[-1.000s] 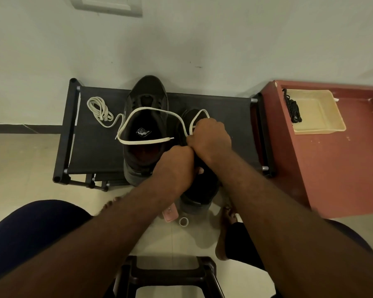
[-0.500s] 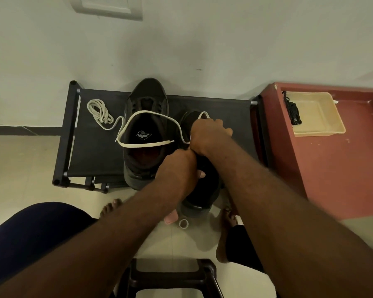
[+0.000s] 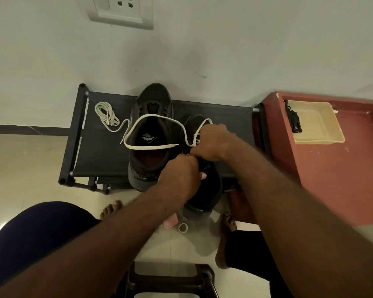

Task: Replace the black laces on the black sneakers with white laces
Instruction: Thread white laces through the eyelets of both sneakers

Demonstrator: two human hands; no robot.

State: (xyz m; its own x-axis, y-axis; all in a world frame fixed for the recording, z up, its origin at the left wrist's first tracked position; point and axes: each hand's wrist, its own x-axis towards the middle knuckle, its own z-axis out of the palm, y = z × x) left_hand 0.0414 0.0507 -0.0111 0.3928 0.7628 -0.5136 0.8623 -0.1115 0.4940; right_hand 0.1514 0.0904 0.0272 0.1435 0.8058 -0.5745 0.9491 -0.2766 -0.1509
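Sneakers [image 3: 152, 100] number two, both matte black with dark soles. They stand side by side with toes toward the wall on one black rack [image 3: 99, 151], whose top is stretched fabric between tube rails. The open sneaker [image 3: 138, 171], just left of the fingers, has no lace threaded. Its mouth gapes and shows a white logo on the insole. The worked sneaker [image 3: 205, 196] lies directly under both hands, its heel end reaching past the rack's near edge.

White laces also number two, flat and woven. One white lace [image 3: 154, 146] runs out of the right hand [image 3: 213, 143], loops across the open sneaker's mouth and ends in a free tip left of the fingers. A shorter loop of it rises just beyond the right knuckles. The right fingers are curled tight around it. The left hand [image 3: 181, 175] touches the right, its fingers bent down over the worked sneaker's lacing; what they pinch is hidden. The spare lace [image 3: 106, 114] lies coiled on the rack, well left of the fingers.

Black laces [image 3: 293, 119], a bundle I cannot count, drape over the rim of one cream plastic tray [image 3: 323, 134]. The tray sits on a red desk [image 3: 342, 179], well right of the fingers.
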